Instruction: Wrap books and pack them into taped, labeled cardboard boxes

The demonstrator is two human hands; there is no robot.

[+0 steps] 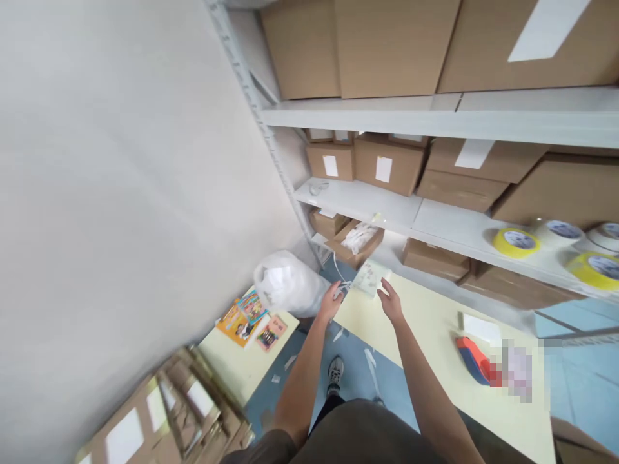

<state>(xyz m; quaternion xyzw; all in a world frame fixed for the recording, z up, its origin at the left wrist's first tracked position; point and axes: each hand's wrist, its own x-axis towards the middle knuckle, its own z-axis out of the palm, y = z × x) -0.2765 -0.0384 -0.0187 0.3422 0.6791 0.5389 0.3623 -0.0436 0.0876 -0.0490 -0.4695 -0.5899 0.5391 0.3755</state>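
Note:
A small pale green packet (370,277) lies at the far corner of a pale yellow table (435,335). My right hand (391,301) reaches out over the table with its fingers stretched, the tips at the packet's near edge. My left hand (331,299) is just left of the table corner with fingers spread. It is beside a thin white cord (340,283) and holds nothing that I can see. My shoe (335,372) shows on the blue floor between my arms.
Grey metal shelves (367,200) hold cardboard boxes and yellow and white tape rolls (516,241). A white plastic bag (289,283) and colourful booklets (244,317) sit on a low table at left. A red-blue tape dispenser (474,361) lies on the table. Flattened cartons (169,412) lean at lower left.

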